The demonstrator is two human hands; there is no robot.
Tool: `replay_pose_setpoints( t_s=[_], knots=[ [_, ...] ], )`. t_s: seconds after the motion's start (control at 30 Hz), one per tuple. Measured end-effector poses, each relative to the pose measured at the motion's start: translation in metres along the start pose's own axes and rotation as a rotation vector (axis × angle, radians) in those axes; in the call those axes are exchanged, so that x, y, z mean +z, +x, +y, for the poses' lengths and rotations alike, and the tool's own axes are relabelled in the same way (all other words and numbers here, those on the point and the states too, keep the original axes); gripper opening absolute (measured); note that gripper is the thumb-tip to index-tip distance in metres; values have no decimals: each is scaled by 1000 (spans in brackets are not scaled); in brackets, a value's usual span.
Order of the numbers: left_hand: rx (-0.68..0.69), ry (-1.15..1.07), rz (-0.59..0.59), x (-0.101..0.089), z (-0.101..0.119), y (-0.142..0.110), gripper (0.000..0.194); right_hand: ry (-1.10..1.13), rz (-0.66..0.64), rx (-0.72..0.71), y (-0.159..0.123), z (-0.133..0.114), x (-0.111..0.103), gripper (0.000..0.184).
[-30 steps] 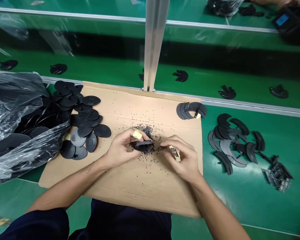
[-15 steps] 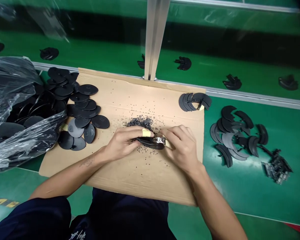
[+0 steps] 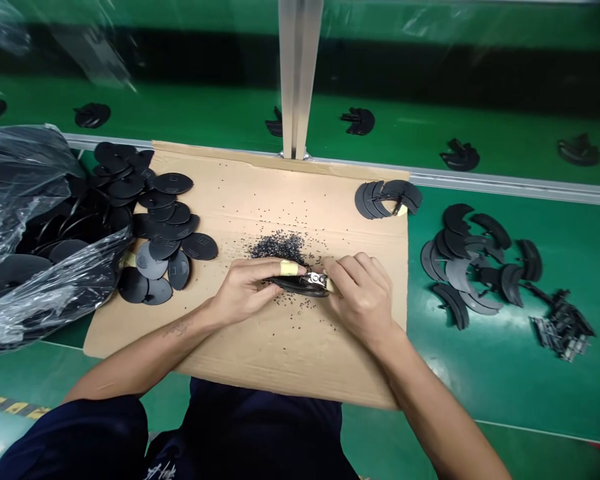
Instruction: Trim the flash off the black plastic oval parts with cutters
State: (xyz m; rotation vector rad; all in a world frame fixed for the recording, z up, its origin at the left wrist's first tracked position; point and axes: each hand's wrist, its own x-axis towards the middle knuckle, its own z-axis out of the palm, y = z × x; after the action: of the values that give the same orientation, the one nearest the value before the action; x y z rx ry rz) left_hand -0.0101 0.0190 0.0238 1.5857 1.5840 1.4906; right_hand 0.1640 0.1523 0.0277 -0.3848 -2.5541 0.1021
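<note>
My left hand (image 3: pixel 247 290), with yellow tape round a finger, is closed on the left end of a black plastic disc (image 3: pixel 300 288), tilted so that its edge faces me. My right hand (image 3: pixel 360 293) is closed round a pair of nippers (image 3: pixel 316 278), their handles mostly hidden in the palm. The metal head of the nippers lies against the upper right rim of the disc; whether the jaws are closed I cannot see. Below and behind the disc, a heap of tiny black plastic bits (image 3: pixel 280 247) is spread over the cardboard sheet (image 3: pixel 220 347).
Black discs (image 3: pixel 173 230) are piled at left beside a clear plastic bag (image 3: pixel 25 180) full of more. Curved black pieces (image 3: pixel 387 200) sit at the sheet's back right corner. Further right are loose curved parts (image 3: pixel 460 273) and small parts (image 3: pixel 563 327). A metal post (image 3: pixel 300 80) rises behind.
Both hands keep hold of the disc and the nippers in nearly the same place. The nippers' head has shifted slightly left on the disc's rim. The view has moved a little.
</note>
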Motion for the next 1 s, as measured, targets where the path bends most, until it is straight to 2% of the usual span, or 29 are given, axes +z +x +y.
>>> replay_pose_setpoints(
  t_s=[0.23,0.37,0.47,0.53,0.6,0.73,0.8,0.87,0.9,1.0],
  knots=[
    [-1,-47,9,4,-2,-3,38,-14,29,-6,-1,-3,1,22],
    [37,15,-66,2,-2,1,31,194,-6,42,-3,-1,1,20],
    [20,162,-152,-12,4,7,18,245,-6,58,-1,4,-3,20],
    [-12,292,-202,-31,12,14,16,155,-7,46,3,8,-4,18],
    [-36,432,-251,-59,20,26,22,28,-21,7,6,11,0,16],
    [-28,778,-305,-131,23,73,35,16,-60,-80,9,9,11,21],
    [-111,975,-313,-168,8,106,35,54,-85,-105,7,8,12,25],
    [-274,1128,-305,-197,-15,136,33,83,-102,-123,6,9,9,27],
    [-378,1186,-278,-208,-27,149,33,97,-103,-132,5,10,7,27],
    [-467,1243,-193,-221,-61,171,34,122,-74,-156,6,14,-1,29]
  ],
)
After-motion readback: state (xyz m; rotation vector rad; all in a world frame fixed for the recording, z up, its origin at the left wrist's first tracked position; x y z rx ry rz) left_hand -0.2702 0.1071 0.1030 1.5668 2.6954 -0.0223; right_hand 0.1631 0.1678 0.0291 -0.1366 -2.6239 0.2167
